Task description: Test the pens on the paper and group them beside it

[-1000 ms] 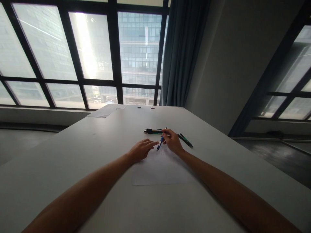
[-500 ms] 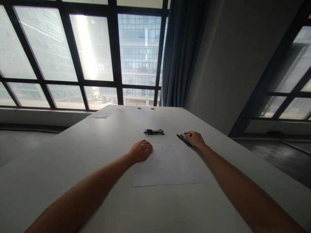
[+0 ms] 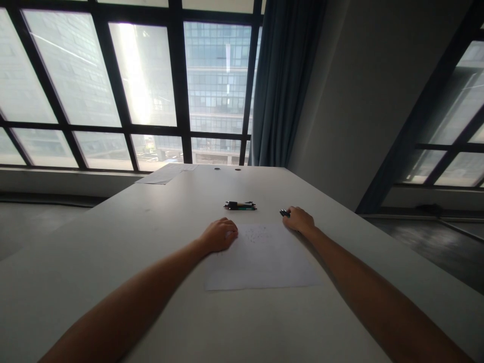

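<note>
A sheet of white paper (image 3: 264, 267) with small dark marks near its top lies on the table in front of me. My left hand (image 3: 219, 235) rests on the sheet's upper left edge, its fingers curled loosely together; I make out nothing in them. Just beyond the upper right corner, my right hand (image 3: 300, 220) is closed around dark pens (image 3: 285, 213), whose ends stick out to the left of the fingers. How many it holds is hidden. A small bundle of pens (image 3: 240, 205), black with some green, lies past the top edge of the paper, between both hands.
The long white table (image 3: 181, 322) stretches away toward the windows. More paper sheets (image 3: 161, 174) lie at its far left edge. Two round inserts (image 3: 238, 169) are set in the far end. A blue curtain (image 3: 276, 91) hangs behind, beside a grey wall (image 3: 351, 101).
My right hand has moved slightly left and nearer and closed over the pens that lay beside it. My left hand, the sheet and the other pen bundle have stayed in place.
</note>
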The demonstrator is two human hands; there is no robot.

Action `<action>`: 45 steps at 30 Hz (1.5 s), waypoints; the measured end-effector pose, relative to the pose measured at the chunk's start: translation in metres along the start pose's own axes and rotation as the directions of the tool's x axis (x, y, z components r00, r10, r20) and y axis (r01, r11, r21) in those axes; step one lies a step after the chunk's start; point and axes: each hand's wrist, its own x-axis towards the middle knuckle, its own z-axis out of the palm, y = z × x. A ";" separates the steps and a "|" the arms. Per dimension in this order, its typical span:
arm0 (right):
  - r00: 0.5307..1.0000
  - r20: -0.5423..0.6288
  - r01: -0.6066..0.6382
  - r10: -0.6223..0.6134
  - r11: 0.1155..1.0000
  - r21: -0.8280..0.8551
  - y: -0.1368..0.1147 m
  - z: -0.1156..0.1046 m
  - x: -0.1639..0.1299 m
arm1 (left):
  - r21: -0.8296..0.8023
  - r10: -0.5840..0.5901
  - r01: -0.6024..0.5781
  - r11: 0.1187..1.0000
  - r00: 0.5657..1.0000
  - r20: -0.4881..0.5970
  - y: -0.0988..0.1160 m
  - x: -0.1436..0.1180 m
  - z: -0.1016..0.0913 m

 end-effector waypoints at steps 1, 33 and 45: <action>1.000 -0.005 -0.001 0.001 1.000 -0.017 -0.002 -0.002 -0.001 | 0.005 -0.014 0.014 1.000 1.000 0.006 0.000 0.001 -0.001; 0.829 -0.353 0.559 -0.434 0.673 0.484 -0.102 -0.004 -0.008 | 0.005 -0.171 0.172 0.985 0.979 -0.110 0.000 0.003 -0.001; 0.735 -0.442 0.659 -0.513 0.392 0.641 -0.121 -0.001 -0.072 | -0.225 -0.175 0.086 0.971 0.894 -0.412 0.006 0.005 -0.004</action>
